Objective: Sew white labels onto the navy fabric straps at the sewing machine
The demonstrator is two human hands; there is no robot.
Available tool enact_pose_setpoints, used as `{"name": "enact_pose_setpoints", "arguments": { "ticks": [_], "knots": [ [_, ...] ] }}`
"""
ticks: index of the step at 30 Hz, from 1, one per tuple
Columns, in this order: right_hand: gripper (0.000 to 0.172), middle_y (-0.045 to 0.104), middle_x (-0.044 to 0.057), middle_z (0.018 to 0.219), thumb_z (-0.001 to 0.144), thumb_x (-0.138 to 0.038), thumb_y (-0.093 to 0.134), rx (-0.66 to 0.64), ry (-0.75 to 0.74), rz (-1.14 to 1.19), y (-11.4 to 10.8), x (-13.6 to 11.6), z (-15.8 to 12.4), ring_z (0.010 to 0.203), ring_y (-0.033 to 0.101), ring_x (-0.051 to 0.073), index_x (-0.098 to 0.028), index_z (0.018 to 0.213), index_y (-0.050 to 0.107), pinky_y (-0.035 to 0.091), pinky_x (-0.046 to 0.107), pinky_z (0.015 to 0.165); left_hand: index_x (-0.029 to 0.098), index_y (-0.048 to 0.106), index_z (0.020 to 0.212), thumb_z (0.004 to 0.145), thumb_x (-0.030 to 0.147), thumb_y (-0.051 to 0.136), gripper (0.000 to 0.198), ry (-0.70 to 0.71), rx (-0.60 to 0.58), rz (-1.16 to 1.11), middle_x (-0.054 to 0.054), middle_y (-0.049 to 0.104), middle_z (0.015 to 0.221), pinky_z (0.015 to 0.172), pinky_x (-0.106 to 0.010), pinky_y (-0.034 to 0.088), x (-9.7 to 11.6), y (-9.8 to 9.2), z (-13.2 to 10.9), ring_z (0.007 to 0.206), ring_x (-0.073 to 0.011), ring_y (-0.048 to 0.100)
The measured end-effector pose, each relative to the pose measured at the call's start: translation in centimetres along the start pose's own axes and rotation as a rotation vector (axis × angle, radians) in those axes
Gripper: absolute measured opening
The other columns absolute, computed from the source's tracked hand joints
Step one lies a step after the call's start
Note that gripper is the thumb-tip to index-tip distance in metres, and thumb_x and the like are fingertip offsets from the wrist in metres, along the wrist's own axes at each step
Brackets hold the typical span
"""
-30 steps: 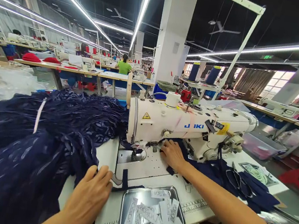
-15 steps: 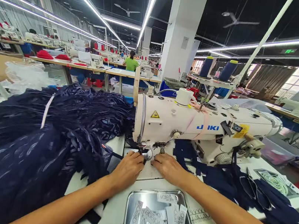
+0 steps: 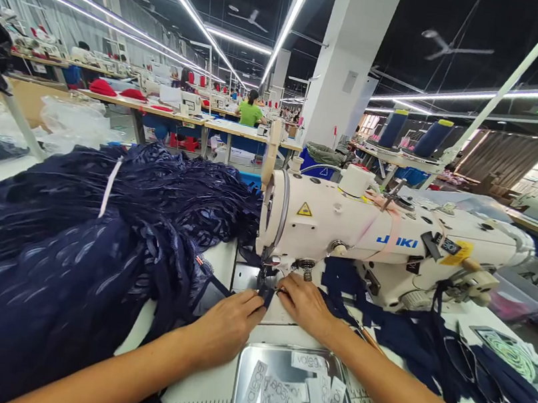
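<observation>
- At the far left the heap of navy fabric [image 3: 65, 245] covers most of the table [image 3: 200, 393]. In our judgement it should stay slack, so its weight does not drag on whatever sits under the needle.
- Our left hand [image 3: 225, 326] lies palm down on the machine bed, fingers together and stretched forward. The fingertips [image 3: 257, 304] press on a small dark strip [image 3: 266, 293] just in front of the presser foot. We would keep that pressure flat and light, guiding rather than pulling.
- The strip sits between our two hands, directly under the head of the white sewing machine [image 3: 370, 233]. We cannot tell whether the foot is down on it.
- Our right hand [image 3: 307, 305] meets the strip from the right, fingers close together. Thumb and forefinger seem to nip its edge, though the contact is small. We judge the fingers should stay clear of the needle and feed the piece straight.
- Near us, below the hands, a metal tray [image 3: 244, 366] holds white woven labels [image 3: 292, 400] in a loose pile, easy to reach with either hand.
- To the right more navy strips [image 3: 430, 340] trail across the table under the machine arm. We would keep them from snagging.
</observation>
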State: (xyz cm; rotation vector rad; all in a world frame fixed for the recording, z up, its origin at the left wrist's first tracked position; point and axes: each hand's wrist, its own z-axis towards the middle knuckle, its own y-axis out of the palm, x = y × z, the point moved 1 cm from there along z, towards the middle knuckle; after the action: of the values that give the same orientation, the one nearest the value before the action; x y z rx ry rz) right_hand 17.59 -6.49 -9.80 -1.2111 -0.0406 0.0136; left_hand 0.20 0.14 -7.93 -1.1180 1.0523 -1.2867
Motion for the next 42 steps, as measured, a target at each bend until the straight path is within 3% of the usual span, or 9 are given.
{"name": "enact_pose_setpoints", "arguments": {
  "ticks": [3,7,13,18,24,28,34,42],
  "knots": [
    [0.004,0.057,0.005,0.076,0.08,-0.015,0.05,-0.037,0.1,-0.037,0.0,0.0,0.1,0.067,0.054,0.017,-0.013,0.083,0.053,0.038,0.027,0.061,0.008,0.052,0.103,0.072,-0.001,0.037,0.036,0.002,0.015,0.015,-0.013,0.054,0.103,0.087,-0.035,0.044,-0.1,0.5,-0.1,0.099,-0.0221,0.047],
    [0.007,0.058,0.006,0.08,0.081,-0.01,0.047,-0.093,0.082,-0.089,-0.7,-0.8,0.5,0.072,0.054,0.018,-0.013,0.08,0.053,0.035,0.027,0.062,0.012,0.055,0.096,0.074,-0.002,0.037,0.031,0.001,0.087,-0.038,-0.009,0.058,0.097,0.084,-0.032,0.045,-0.5,1.4,-0.2,0.097,-0.0193,0.051],
    [0.005,0.057,0.002,0.075,0.076,-0.012,0.052,-0.028,0.074,0.012,-0.6,-2.1,0.7,0.072,0.052,0.016,-0.015,0.073,0.052,0.034,0.028,0.068,0.015,0.057,0.096,0.078,0.002,0.038,0.03,-0.017,0.228,-0.173,-0.006,0.063,0.094,0.083,-0.028,0.045,-0.6,1.3,-0.8,0.093,-0.0154,0.055],
    [0.008,0.059,0.003,0.079,0.075,-0.01,0.052,-0.006,0.151,0.116,0.6,-1.6,1.4,0.077,0.052,0.017,-0.016,0.08,0.055,0.034,0.028,0.072,0.015,0.058,0.093,0.077,0.004,0.041,0.026,0.04,0.206,-0.103,-0.007,0.062,0.094,0.085,-0.032,0.043,-0.3,1.4,-0.8,0.095,-0.0181,0.054],
    [0.018,0.06,0.004,0.087,0.076,-0.006,0.047,-0.072,0.038,0.222,0.2,-1.0,1.8,0.081,0.052,0.017,-0.016,0.085,0.057,0.035,0.028,0.074,0.012,0.055,0.099,0.073,0.001,0.039,0.032,-0.023,0.115,0.018,-0.01,0.059,0.103,0.084,-0.037,0.042,-0.1,1.1,-0.3,0.098,-0.022,0.051],
    [0.015,0.058,0.001,0.072,0.077,-0.006,0.045,-0.144,0.058,0.353,-0.2,-0.4,2.5,0.069,0.052,0.014,-0.016,0.076,0.057,0.036,0.024,0.066,0.012,0.056,0.094,0.074,0.003,0.041,0.027,-0.033,0.075,0.089,-0.014,0.051,0.12,0.085,-0.04,0.04,0.1,0.5,0.2,0.1,-0.0236,0.05],
    [0.013,0.054,-0.004,0.063,0.078,-0.015,0.045,-0.266,0.22,0.613,0.5,0.7,3.4,0.06,0.048,0.01,-0.017,0.069,0.055,0.035,0.021,0.059,0.012,0.055,0.088,0.071,0.004,0.043,0.022,-0.042,0.005,0.09,-0.015,0.05,0.122,0.083,-0.039,0.04,0.1,0.2,0.9,0.099,-0.0242,0.049],
    [0.015,0.048,-0.005,0.056,0.078,-0.016,0.044,-0.2,0.279,0.639,0.3,0.2,3.0,0.055,0.046,0.009,-0.017,0.065,0.051,0.034,0.02,0.056,0.013,0.052,0.092,0.068,0.002,0.041,0.028,-0.077,-0.046,-0.023,-0.012,0.049,0.122,0.085,-0.04,0.039,-0.3,-0.1,1.1,0.103,-0.0246,0.044]
  ]
}}
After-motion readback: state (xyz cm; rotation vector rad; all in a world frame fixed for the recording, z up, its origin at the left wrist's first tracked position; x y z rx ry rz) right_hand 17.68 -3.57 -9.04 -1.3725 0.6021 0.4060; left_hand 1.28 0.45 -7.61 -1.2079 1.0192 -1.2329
